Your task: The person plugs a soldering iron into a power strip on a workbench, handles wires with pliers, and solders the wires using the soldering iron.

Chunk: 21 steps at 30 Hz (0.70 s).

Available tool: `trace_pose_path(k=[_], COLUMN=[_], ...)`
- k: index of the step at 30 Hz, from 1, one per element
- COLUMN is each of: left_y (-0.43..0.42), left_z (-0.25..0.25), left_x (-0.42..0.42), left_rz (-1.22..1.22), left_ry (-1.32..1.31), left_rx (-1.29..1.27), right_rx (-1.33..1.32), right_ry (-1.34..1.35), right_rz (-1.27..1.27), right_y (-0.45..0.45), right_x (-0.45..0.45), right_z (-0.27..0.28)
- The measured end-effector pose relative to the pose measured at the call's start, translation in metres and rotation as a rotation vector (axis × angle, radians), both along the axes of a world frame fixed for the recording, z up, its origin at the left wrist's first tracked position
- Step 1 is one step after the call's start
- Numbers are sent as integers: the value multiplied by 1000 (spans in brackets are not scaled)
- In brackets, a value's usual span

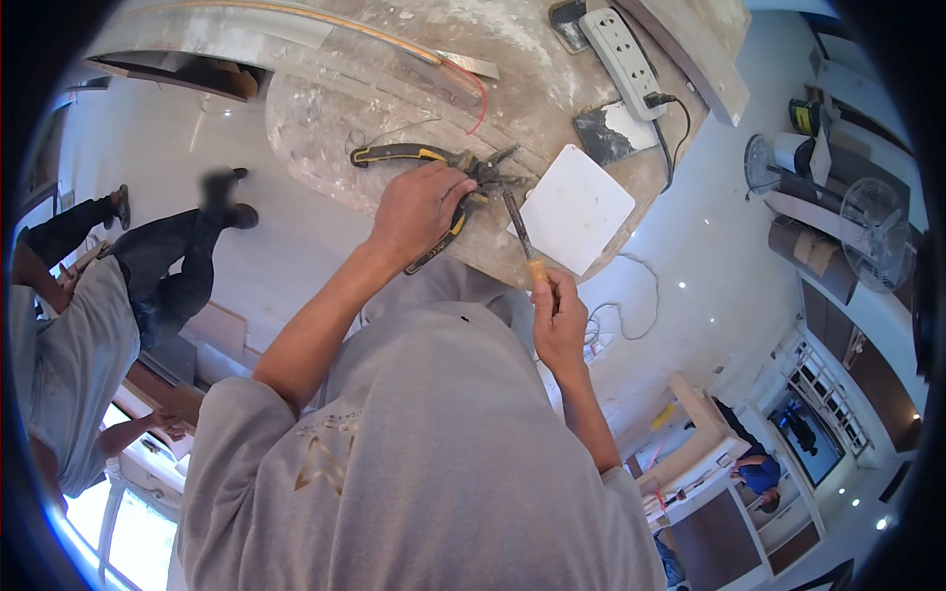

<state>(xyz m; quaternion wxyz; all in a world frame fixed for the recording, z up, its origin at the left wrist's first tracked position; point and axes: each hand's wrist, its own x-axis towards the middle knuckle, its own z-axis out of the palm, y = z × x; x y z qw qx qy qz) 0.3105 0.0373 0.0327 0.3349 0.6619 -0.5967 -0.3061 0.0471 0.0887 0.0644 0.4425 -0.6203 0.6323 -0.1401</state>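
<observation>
Holding stuff in both hands over a dusty, scuffed bench (325,138) here, so 2 tools on the go. Grasping black-and-yellow pliers (471,165) in the left hand (419,212), upper middle of the frame, with fingers (459,187) curling around near the joint and both handles spreading wide apart. Pointing the pliers' nose toward the upper right.

Clenching the pale wooden handle of a slim tool (522,227) in the right hand (560,320), just right of the frame's middle. Angling its dark metal shaft up and slightly left, tip ending near the pliers' head. Not telling from this view whether touching or just close, tbh.

Seeing a white square card (574,209) lying flat on the bench, just right of the shaft. Also spotting a dark plate with white smears (616,133) beyond the card, plus a white power strip (621,64) at the upper right, taking 1 black plug (658,99). Noticing a thin red wire (484,98) curving near the top middle, beside a flat metal strip (468,65).

Looking further out, catching a person in a grey top (84,355) at the left edge and 1 standing fan (877,234) at the right.
</observation>
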Motion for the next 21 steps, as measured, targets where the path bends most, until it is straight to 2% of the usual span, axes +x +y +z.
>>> trace_pose_path(k=[21], left_y=[1], left_z=[0], left_x=[2], left_rz=[-19], left_ry=[-8], left_rx=[-24], right_rx=[14], right_ry=[-11], right_rz=[-1], right_y=[-1], right_x=[16], right_z=[8])
